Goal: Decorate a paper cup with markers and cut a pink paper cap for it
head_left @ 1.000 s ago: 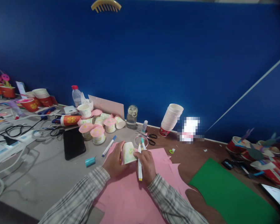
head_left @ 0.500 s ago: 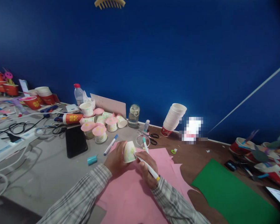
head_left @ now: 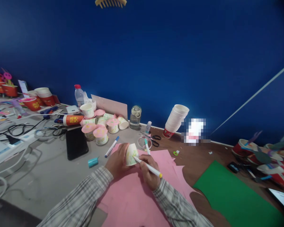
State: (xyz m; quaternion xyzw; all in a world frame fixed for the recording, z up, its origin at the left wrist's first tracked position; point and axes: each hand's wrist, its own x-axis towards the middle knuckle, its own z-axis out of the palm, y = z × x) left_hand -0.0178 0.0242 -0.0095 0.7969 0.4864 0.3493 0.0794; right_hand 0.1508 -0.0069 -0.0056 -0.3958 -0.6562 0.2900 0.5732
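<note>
Pink paper (head_left: 132,195) covers the desk under both hands. Left hand (head_left: 117,162) wraps its fingers around a small paper cup (head_left: 131,154), tipped on its side. Right hand (head_left: 148,171) pinches a marker (head_left: 148,166), its tip touching the cup just beyond the fingertips.

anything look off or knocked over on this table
The stack of white cups by the wall leans hard to the right instead of standing straight. A teal cap lies loose on the grey table. The left hand holds a paper cup tipped; the right hand holds a marker.
</note>
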